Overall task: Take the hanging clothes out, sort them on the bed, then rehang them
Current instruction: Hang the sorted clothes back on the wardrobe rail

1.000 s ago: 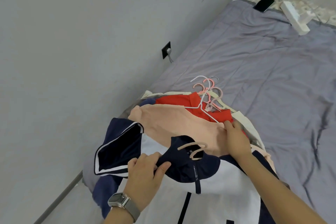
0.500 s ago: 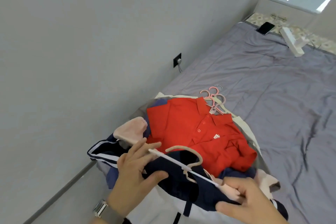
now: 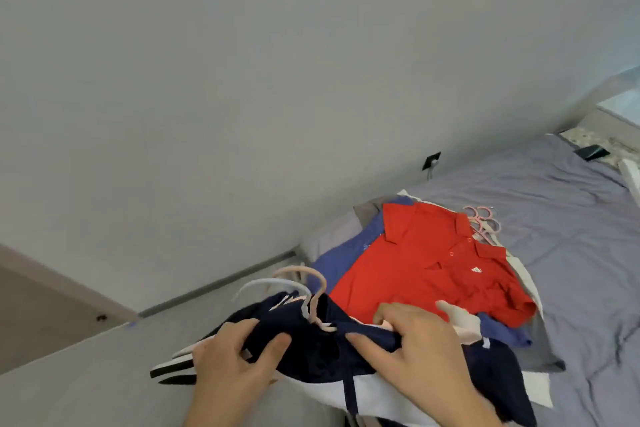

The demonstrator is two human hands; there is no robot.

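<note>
The navy garment point(image 3: 311, 350) is held off the near edge of the bed point(image 3: 554, 253), bunched at the collar, with two hanger hooks point(image 3: 298, 291) sticking up out of it. It is pinched between thumb and fingers of the left hand point(image 3: 235, 360), and a fold of the same cloth is grasped by the right hand point(image 3: 415, 354); both grips are clenched on fabric rather than on a hanger. A slip is judged likely here: since only cloth is held, a hanger could slide out of the neck opening and drop to the floor. The two hooks lie close together and could be snagged on each other or on the collar when the garment is pulled clear. A pale pink piece point(image 3: 464, 326) is trapped under the right hand and might be dragged along.

The red polo shirt point(image 3: 433, 267) is spread flat on the pile just beyond the hands, over a blue garment point(image 3: 349, 253) and a white one. A cluster of pink hangers point(image 3: 483, 224) is seen at the far end of the pile. Further off, a dark phone point(image 3: 590, 151) lies near the head of the bed, and a wall socket point(image 3: 431, 160) is set low in the grey wall. Nothing is seen blocking the hands, though the wardrobe rail is out of view
</note>
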